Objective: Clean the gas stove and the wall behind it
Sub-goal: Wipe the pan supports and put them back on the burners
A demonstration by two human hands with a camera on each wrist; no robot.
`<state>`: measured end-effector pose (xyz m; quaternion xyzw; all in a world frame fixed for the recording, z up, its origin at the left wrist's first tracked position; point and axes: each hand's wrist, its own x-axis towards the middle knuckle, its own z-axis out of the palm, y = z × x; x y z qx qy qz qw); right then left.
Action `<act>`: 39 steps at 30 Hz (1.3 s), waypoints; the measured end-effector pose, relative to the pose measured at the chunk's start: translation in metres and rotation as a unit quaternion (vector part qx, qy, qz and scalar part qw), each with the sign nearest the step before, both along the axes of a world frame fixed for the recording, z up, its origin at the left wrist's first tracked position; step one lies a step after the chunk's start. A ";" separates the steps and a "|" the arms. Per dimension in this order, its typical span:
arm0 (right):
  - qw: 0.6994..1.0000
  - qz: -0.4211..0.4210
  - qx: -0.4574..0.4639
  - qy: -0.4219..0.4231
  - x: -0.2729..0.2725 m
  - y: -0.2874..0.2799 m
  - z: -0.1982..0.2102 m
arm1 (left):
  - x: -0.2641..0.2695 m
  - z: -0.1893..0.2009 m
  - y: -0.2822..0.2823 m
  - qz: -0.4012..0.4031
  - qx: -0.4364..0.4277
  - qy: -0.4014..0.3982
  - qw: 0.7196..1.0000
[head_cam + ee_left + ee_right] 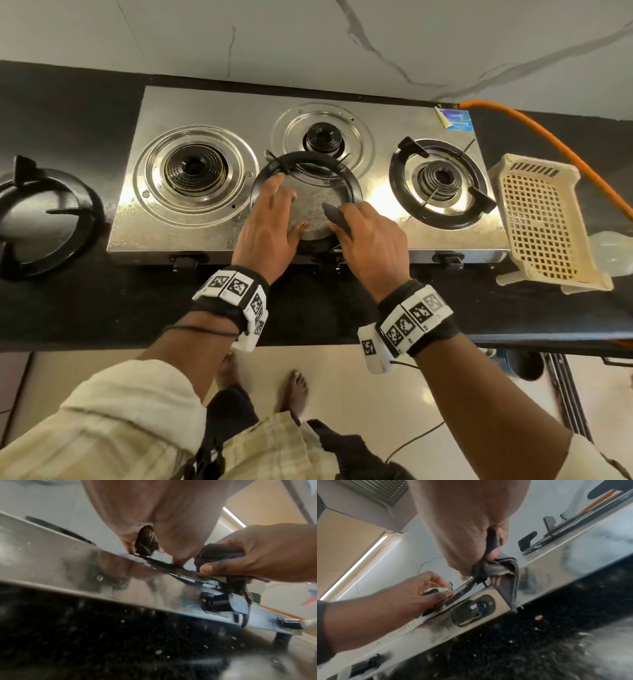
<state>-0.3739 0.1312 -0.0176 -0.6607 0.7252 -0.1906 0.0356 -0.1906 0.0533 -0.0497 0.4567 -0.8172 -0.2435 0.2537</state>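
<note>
A steel three-burner gas stove (pixel 212 113) sits on a black counter below the pale marble wall (pixel 308 41). A black pan support ring (pixel 308 157) lies pulled forward of the middle burner (pixel 322 137), at the stove's front centre. My left hand (pixel 292 200) holds the ring's left side, index finger on a prong, with the ring caught between thumb and fingers (pixel 145 540). My right hand (pixel 346 219) grips a folded grey cloth (pixel 334 214) at the ring's front right. The cloth (pixel 503 569) hangs over the stove's front edge.
Another pan support (pixel 44 219) lies on the counter to the left. The right burner keeps its own support (pixel 442 185). A cream plastic basket (pixel 541 219) and an orange gas hose (pixel 534 126) are at the right. Black knobs (pixel 185 262) line the stove's front.
</note>
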 end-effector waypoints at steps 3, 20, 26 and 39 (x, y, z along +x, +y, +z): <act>0.999 0.047 0.003 0.009 0.003 0.012 -0.005 | -0.001 -0.002 0.001 0.034 -0.006 -0.007 0.999; 0.995 0.009 0.096 -0.030 0.006 -0.004 0.014 | 0.001 -0.005 -0.012 -0.023 0.043 -0.094 0.994; 0.984 0.076 0.163 -0.006 -0.012 -0.011 0.023 | -0.001 -0.004 -0.012 -0.014 0.045 -0.101 0.994; 0.993 0.080 0.090 0.010 -0.017 0.005 0.003 | 0.002 -0.003 -0.013 -0.038 0.029 -0.096 0.994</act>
